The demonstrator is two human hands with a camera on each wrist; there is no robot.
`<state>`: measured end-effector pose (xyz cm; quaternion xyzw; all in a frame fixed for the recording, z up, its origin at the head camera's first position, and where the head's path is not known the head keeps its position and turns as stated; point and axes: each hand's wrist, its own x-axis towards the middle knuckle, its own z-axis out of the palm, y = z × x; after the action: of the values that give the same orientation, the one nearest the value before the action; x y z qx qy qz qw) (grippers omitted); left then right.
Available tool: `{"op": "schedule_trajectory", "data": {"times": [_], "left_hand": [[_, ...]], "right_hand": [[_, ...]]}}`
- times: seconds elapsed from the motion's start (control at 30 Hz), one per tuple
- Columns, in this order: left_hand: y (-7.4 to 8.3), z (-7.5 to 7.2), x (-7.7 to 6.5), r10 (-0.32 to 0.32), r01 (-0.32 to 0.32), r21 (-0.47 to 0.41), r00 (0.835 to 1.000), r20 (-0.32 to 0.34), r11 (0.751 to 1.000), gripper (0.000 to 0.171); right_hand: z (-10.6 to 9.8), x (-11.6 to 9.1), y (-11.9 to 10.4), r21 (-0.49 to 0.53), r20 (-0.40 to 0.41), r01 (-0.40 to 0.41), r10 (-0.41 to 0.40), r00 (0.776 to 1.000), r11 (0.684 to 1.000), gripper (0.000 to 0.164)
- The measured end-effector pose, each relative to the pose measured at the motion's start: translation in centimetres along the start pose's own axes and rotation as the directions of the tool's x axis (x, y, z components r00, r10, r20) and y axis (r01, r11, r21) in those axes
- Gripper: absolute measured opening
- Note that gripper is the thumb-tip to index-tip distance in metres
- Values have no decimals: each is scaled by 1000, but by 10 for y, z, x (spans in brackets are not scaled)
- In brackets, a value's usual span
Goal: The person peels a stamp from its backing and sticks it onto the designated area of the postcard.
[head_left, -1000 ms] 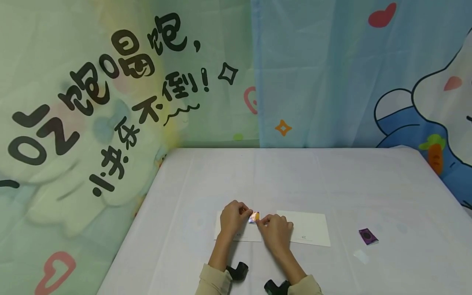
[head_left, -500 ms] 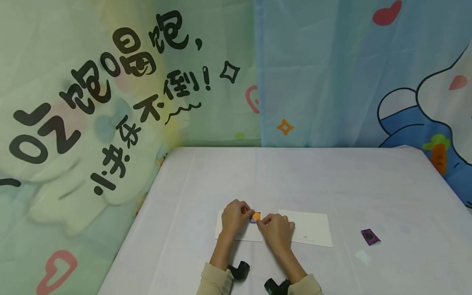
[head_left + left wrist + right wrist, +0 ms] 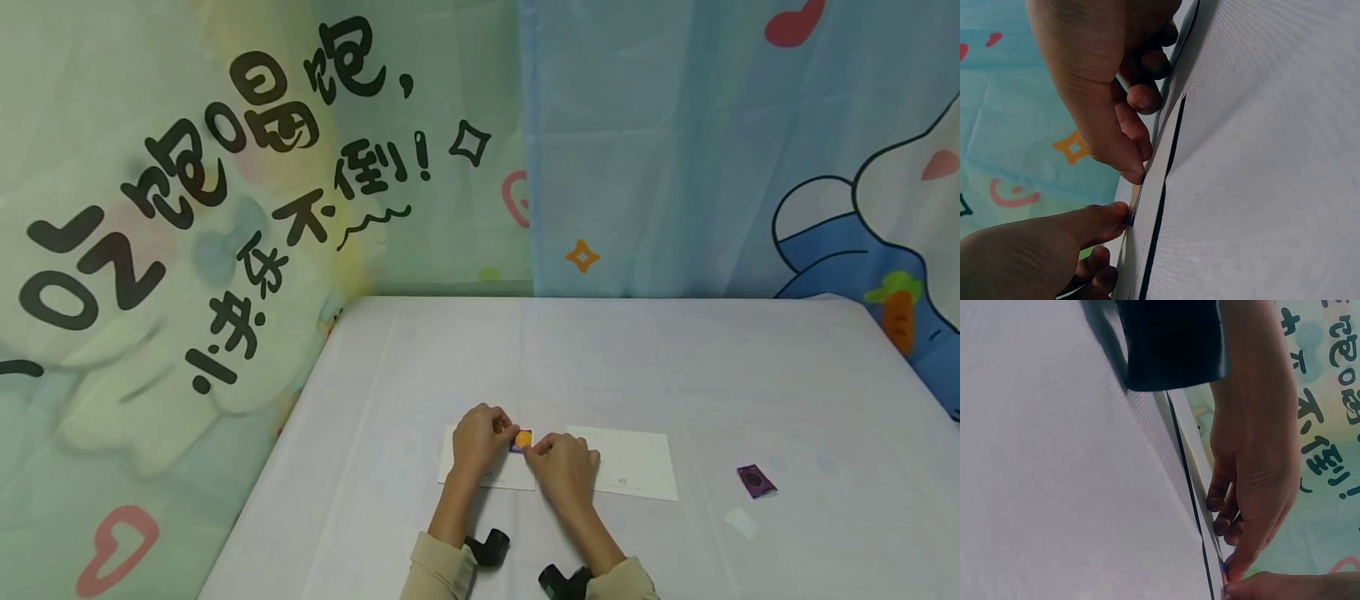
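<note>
Green backdrop [image 3: 255, 183]: "吃饱喝饱,快乐不倒!" White cards [image 3: 636, 461]: marks illegible.

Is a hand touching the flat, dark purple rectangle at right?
No: the dark purple rectangle lies on the white tablecloth, apart from the left hand and right hand.

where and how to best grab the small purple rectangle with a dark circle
Probably pinch the purple rectangle by its two long edges, from above: it seems to lie flat on the white cloth, with a pale translucent scrap on its near side.

Card [image 3: 523, 439] lies between hands [image 3: 476, 440] [image 3: 566, 468]; sheet [image 3: 637, 461] lies right.
</note>
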<state>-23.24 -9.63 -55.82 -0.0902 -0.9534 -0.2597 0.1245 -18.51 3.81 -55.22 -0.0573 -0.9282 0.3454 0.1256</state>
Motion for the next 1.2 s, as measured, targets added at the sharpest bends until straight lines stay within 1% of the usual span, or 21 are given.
{"op": "schedule_trajectory", "data": {"times": [0.17,0.43,0.73,0.97,1.2], "left_hand": [[1,-1,0,-4,4,-5,1000,5,1000,20],[1,-2,1,-4,4,-13,1000,3,1000,20],[-2,1,-1,-14,14,-52,1000,7,999,18],[-4,2,0,-16,17,-59,1000,23,998,18],[-3,0,0,-54,53,-138,999,0,989,30]], "right_hand": [[1,0,1,8,-3,7,-7,1000,1000,15],[3,1,3,-3,-16,9,-9,1000,1000,19],[1,-1,3,6,4,9,-9,1000,1000,22],[0,-1,3,1,7,12,-12,1000,1000,22],[-1,0,2,6,11,17,-17,1000,1000,22]]}}
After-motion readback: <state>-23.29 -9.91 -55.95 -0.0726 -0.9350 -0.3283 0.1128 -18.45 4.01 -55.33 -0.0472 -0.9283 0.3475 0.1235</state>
